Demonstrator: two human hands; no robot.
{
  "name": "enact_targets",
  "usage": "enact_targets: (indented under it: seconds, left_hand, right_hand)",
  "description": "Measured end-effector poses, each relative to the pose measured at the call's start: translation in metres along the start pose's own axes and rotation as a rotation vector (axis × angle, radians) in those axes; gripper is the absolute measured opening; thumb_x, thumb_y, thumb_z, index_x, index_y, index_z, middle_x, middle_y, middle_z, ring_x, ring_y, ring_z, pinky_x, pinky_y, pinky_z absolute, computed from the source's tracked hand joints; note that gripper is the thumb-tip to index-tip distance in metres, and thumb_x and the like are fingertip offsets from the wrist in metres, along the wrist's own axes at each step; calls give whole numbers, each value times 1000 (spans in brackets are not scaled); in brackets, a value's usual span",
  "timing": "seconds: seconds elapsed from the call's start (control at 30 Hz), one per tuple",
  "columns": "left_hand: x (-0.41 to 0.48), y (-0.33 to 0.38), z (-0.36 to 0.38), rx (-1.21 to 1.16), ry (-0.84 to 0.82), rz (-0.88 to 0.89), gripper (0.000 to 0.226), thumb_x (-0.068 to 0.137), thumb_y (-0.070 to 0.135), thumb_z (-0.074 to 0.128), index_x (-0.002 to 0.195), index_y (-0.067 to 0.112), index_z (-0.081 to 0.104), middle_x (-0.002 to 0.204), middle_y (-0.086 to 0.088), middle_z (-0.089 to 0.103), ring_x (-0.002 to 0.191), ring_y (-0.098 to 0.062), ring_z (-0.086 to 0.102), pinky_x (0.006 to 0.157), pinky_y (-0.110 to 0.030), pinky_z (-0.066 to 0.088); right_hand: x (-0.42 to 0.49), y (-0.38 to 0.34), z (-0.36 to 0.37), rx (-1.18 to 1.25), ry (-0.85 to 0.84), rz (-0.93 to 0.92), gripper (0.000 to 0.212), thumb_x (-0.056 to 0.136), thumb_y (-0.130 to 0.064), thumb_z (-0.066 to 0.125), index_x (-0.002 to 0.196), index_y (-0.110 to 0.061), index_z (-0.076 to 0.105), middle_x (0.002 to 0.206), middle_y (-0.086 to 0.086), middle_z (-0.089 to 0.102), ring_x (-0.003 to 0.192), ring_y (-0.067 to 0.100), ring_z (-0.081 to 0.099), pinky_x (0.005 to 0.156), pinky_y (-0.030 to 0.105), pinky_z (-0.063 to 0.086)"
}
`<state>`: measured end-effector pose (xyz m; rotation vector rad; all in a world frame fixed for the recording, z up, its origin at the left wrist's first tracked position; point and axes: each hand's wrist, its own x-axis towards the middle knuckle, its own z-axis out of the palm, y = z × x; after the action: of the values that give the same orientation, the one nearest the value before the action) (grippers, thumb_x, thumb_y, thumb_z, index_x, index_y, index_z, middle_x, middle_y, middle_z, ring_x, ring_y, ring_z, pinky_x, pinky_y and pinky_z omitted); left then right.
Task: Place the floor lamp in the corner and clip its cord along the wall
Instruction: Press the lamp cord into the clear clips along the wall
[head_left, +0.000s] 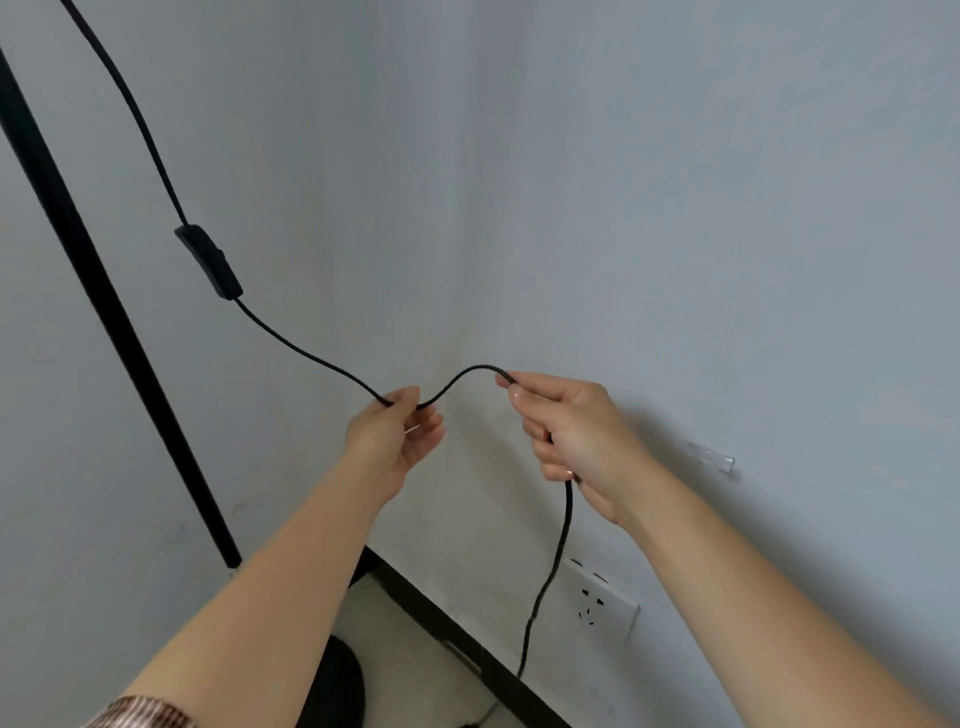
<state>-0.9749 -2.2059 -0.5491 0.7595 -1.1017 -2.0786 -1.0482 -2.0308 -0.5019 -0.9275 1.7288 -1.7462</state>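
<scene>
The floor lamp's black pole (104, 306) slants down the left side, close to the room corner, with its round base (340, 680) partly behind my left forearm. A black cord (311, 358) drops from the top left, passes an inline switch (209, 261) and reaches my hands. My left hand (397, 434) pinches the cord. My right hand (571, 441) grips it a short way along, with a small hump of cord (467, 371) between the two hands. From my right hand the cord hangs down to the floor (545, 587). A clear cord clip (711, 457) sticks on the right wall, right of my right hand.
A white wall socket (597, 605) sits low on the right wall, just right of the hanging cord. A dark skirting board (457, 629) runs along the wall's foot above a pale floor (410, 649). Both walls are plain grey.
</scene>
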Motion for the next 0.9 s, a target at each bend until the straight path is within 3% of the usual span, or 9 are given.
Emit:
enact_targets:
  seconds: [0.07,0.17,0.2,0.27,0.37,0.5,0.6,0.73,0.9]
  left_hand:
    - [-8,-14,3,-50,-70,-104,8,88,13,62,93,7,61,73,-10,65,50,-13,67,47,-21,55]
    - [-21,-27,13,-147,-199,-205,14,87,20,64,83,7,67,62,-6,69,54,-12,68,49,-19,55]
    - [-23,-30,17,-171,-244,-212,15,88,19,62,83,7,67,60,-5,69,55,-11,68,50,-18,55]
    - [-25,-35,24,-181,-288,-201,15,91,15,58,83,4,65,57,-2,68,54,-8,67,51,-16,55]
    - [-24,-40,30,-132,-232,-177,16,91,11,58,81,0,64,54,-2,67,51,-8,66,50,-16,55]
    - [-17,-43,39,-161,-111,-155,14,87,9,63,79,-2,64,59,-5,66,51,-9,65,50,-17,56]
    - [-15,-46,47,-188,-86,-153,11,85,7,65,79,-2,64,65,-6,65,51,-9,65,49,-17,55]
    - [-16,-48,57,-254,-117,-193,7,84,2,65,78,-3,63,51,-5,67,48,-10,67,46,-17,54]
    - [-13,-44,59,-296,-168,-190,5,84,-2,62,80,-5,63,54,-6,69,50,-11,68,49,-17,56]
  right_hand:
    - [-4,13,-5,-90,59,30,21,95,-21,52,101,-29,71,48,-11,24,39,9,17,35,18,17]
    - [-13,24,-13,-253,76,74,30,96,-23,51,79,-36,72,46,-12,26,38,7,19,36,18,18]
    - [-16,26,-14,-309,84,75,33,96,-23,50,74,-34,73,49,-10,27,37,7,20,36,17,19]
    - [-20,25,-16,-403,114,75,30,95,-21,51,74,-14,72,57,-2,26,40,10,19,36,16,18]
    - [-21,15,-24,-496,154,114,24,87,-10,52,71,6,59,60,5,26,47,17,20,41,22,19]
    - [-20,-1,-36,-567,204,111,25,78,-10,60,81,15,61,56,7,49,34,18,45,41,23,43]
    - [-23,-10,-42,-556,240,98,25,77,-13,63,80,12,64,54,4,52,32,15,50,42,25,49]
    - [-22,-19,-47,-519,334,-5,20,76,-11,61,76,9,64,52,5,51,31,12,50,49,32,50]
    - [-20,-23,-47,-574,415,-111,22,84,-13,58,72,4,65,48,4,48,35,12,43,35,19,42]
